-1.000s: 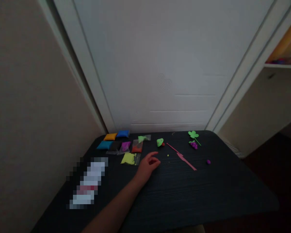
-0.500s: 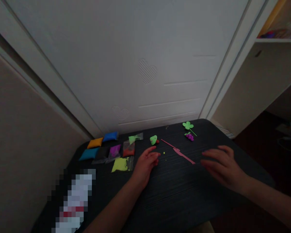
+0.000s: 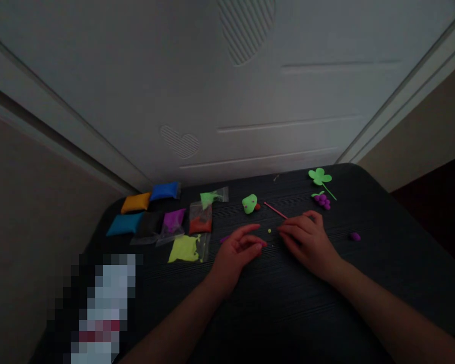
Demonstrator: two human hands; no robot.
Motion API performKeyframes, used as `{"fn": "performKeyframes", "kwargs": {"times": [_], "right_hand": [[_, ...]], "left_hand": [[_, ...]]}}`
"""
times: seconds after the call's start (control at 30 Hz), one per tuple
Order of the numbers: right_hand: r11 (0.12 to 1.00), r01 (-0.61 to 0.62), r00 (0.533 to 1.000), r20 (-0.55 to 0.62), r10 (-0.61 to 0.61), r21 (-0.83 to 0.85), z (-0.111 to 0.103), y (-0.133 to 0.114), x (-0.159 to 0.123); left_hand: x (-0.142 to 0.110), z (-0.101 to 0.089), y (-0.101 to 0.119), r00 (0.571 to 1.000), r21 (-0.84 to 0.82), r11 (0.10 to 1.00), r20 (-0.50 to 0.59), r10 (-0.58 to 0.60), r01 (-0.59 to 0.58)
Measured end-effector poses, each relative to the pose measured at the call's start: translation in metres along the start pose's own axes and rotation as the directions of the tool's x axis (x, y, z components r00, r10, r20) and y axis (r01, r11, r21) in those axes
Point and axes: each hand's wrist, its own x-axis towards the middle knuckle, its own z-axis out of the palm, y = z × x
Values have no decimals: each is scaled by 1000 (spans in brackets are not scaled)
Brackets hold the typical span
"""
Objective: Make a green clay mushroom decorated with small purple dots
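Observation:
My left hand (image 3: 239,255) is over the middle of the dark table, its index finger extended. Its thumb and another finger pinch together at a small magenta bit (image 3: 263,243); a purple piece (image 3: 224,238) shows behind the knuckles. I cannot tell whether these are one thing. My right hand (image 3: 309,242) rests to the right, fingers together and bent down over the near part of the pink modelling tools. One thin pink stick (image 3: 276,210) sticks out beyond its fingers; what lies underneath is hidden. Between the hands is a tiny yellow-green ball (image 3: 269,231).
Several bags of coloured clay, including a yellow one (image 3: 184,248), lie at left. Behind the hands sits a green clay piece (image 3: 249,203) beside a red bit (image 3: 257,207). At right are a green clover (image 3: 320,177), purple grapes (image 3: 322,201) and a purple lump (image 3: 355,236).
My right hand has moved left and down over the pink tools, uncovering the purple lump. My left hand's fingers have closed into a pinch. The view has tilted down.

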Motion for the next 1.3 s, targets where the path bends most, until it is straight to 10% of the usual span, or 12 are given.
{"fn": "performKeyframes", "kwargs": {"times": [0.4, 0.8, 1.3], "right_hand": [[986, -113, 994, -9, 113, -121, -10, 26, -2], [998, 70, 945, 321, -66, -1, -6, -5, -14], [996, -87, 969, 233, 81, 17, 3, 4, -11]], "left_hand": [[-2, -4, 4, 994, 56, 992, 9, -113, 113], [-3, -4, 2, 996, 72, 994, -20, -84, 86], [-3, -8, -1, 993, 118, 986, -51, -111, 117]]}}
